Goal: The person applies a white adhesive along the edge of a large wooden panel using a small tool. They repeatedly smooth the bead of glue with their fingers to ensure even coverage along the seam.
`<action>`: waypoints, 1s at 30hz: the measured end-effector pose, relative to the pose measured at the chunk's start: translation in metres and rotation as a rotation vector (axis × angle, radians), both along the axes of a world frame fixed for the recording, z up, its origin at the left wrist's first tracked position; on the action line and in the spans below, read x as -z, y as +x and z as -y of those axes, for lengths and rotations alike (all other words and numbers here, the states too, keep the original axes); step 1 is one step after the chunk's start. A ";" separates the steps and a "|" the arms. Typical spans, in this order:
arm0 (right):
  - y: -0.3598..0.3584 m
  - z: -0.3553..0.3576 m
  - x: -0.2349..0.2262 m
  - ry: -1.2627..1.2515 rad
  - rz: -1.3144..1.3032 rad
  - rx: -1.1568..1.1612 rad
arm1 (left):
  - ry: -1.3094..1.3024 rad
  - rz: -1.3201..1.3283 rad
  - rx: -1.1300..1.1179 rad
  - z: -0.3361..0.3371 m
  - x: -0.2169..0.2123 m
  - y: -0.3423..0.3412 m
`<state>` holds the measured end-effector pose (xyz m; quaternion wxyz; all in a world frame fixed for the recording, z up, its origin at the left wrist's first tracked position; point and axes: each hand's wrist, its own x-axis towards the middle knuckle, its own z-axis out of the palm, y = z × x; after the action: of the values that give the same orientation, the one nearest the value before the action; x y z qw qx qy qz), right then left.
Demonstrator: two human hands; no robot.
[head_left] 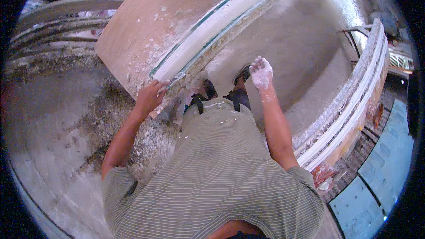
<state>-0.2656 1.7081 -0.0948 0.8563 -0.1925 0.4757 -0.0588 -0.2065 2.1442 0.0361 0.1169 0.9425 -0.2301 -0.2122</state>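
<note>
A long white plaster moulding strip (221, 22) with green edges runs diagonally along a tan work board (146, 22). At its near left end is my left hand (150, 97), its fingers bent and closed on the strip's tip. Out over the floor, to the right of the strip, hangs my right hand (262, 74). White plaster coats its palm and fingers. It touches nothing, and its fingers are loosely apart and slightly curled.
A curved, white-crusted moulding form (345, 124) stands on the right. Beyond it lie pale blue panels (376, 172). Curved grey lengths (57, 22) are stacked at the far left. Plaster crumbs litter the floor (141, 155) by my left arm.
</note>
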 end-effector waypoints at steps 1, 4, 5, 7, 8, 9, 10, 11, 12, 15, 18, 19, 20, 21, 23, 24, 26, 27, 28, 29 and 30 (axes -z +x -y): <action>0.004 0.002 0.000 0.000 0.010 0.009 | 0.045 -0.037 -0.027 0.003 -0.003 -0.001; 0.000 0.004 0.003 -0.019 0.062 -0.016 | -0.137 0.020 -0.026 0.016 0.012 0.002; -0.004 0.008 0.006 0.034 0.072 -0.014 | -0.186 0.042 0.005 0.024 0.020 0.009; -0.007 0.012 0.004 0.039 0.004 -0.011 | -0.285 0.083 0.057 0.050 0.036 0.034; -0.008 0.015 0.003 0.042 -0.030 -0.013 | -0.270 0.076 0.068 0.070 0.041 0.051; -0.010 0.019 0.006 0.047 -0.032 -0.005 | -0.253 0.069 0.081 0.097 0.045 0.070; -0.011 0.023 0.009 0.043 -0.039 -0.006 | -0.304 0.084 0.110 0.127 0.042 0.087; -0.012 0.027 0.012 0.040 -0.047 -0.007 | -0.355 0.098 0.139 0.160 0.039 0.104; -0.011 0.033 0.013 0.036 -0.055 -0.017 | -0.343 0.115 0.149 0.191 0.044 0.122; -0.004 0.048 0.015 -0.003 -0.024 -0.048 | -0.233 0.099 0.153 0.294 0.039 0.171; 0.012 0.063 0.010 -0.015 -0.053 -0.042 | -0.192 0.111 0.150 0.361 0.033 0.200; 0.018 0.071 0.009 -0.021 -0.032 -0.046 | -0.163 0.088 0.137 0.375 0.029 0.206; 0.022 0.078 0.011 -0.021 -0.012 -0.046 | -0.127 0.066 0.127 0.385 0.027 0.210; 0.025 0.084 0.013 -0.016 0.013 -0.042 | -0.184 0.078 0.094 0.387 0.032 0.211; 0.029 0.099 0.019 0.017 0.024 -0.049 | -0.294 0.108 0.029 0.361 0.048 0.202; 0.034 0.107 0.023 0.036 0.036 -0.055 | -0.332 0.043 -0.020 0.334 0.064 0.196; 0.041 0.125 0.035 0.073 0.014 -0.003 | -0.384 -0.087 -0.090 0.290 0.049 0.166; 0.045 0.132 0.034 0.092 0.032 -0.003 | -0.351 -0.231 -0.337 0.261 0.050 0.141; 0.048 0.138 0.034 0.109 0.048 -0.002 | -0.385 -0.169 -0.375 0.228 0.062 0.118; 0.052 0.146 0.041 0.111 0.059 -0.028 | -0.365 -0.294 -0.544 0.217 0.057 0.098; 0.060 0.151 0.042 0.127 0.091 -0.035 | -0.357 -0.288 -0.582 0.218 0.060 0.094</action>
<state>-0.2058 1.5575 -0.1370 0.8885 -0.1429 0.4355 -0.0224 -0.1129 1.9262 -0.0238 0.3662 0.8938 0.0329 -0.2569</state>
